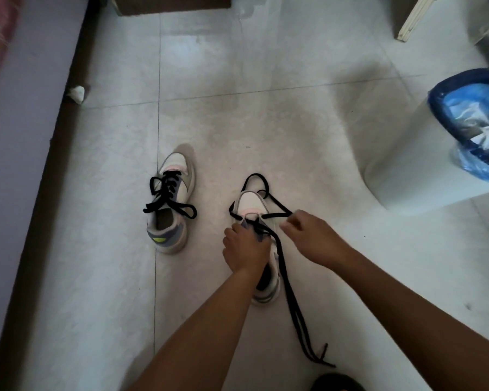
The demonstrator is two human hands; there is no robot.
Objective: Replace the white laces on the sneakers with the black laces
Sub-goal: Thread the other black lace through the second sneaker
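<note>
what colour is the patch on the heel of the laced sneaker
Yellow-green, on the laced sneaker heel, in the head view.

Pale tiled floor; dark baseboard left; blue-lined bin right (rubbish inside).

Dim, cool daylight is washing the pale tiled floor, glaring softly beyond the laced grey-and-white sneaker. Soft, broad shadows are pooling near it, and the wide lens is bending and blurring the edges.
</note>
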